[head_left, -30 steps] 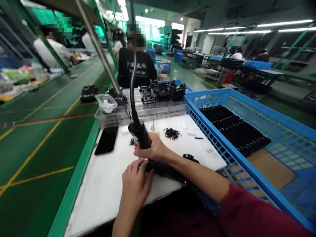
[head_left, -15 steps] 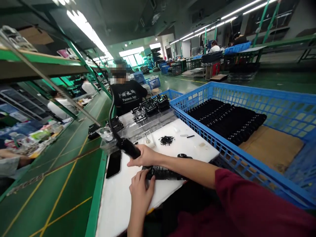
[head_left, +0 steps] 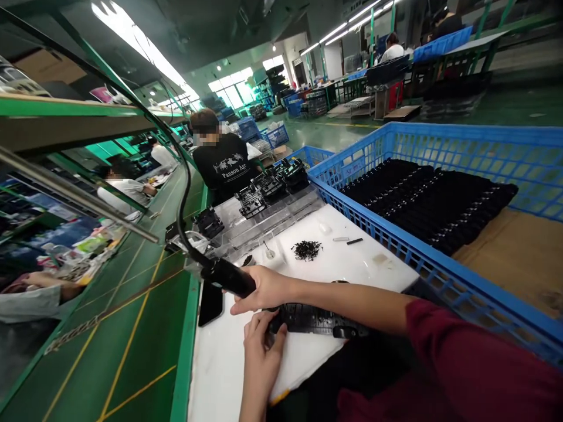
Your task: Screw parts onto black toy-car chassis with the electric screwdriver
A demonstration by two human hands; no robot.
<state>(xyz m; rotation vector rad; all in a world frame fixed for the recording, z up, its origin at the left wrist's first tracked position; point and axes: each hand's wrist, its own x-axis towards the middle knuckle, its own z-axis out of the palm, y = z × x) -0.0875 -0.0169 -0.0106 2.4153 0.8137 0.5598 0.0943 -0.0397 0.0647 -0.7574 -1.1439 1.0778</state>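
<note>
My right hand (head_left: 269, 289) is wrapped round a black electric screwdriver (head_left: 229, 278), whose cable runs up and away to the left. Its bit is hidden by the hand. Beneath my right forearm a black plastic toy-car chassis (head_left: 310, 319) lies on the white work board (head_left: 229, 363); one of its wheels faces me. Thumb and fingers of my left hand (head_left: 264, 346) close on the chassis's left end. Beyond the hands sits a small heap of black screws (head_left: 307, 251) on the board.
A black phone (head_left: 210, 303) lies at the board's left edge, beside the green conveyor (head_left: 132, 328). Several black chassis (head_left: 253, 201) stand on clear plastic trays at the back. To the right is a blue crate (head_left: 373, 225) holding black parts (head_left: 431, 202). A co-worker (head_left: 226, 158) sits ahead.
The view has shifted, so the board and crate sit differently in it. Both hands stay at the chassis, the right still around the screwdriver; more of the chassis's near wheel shows.
</note>
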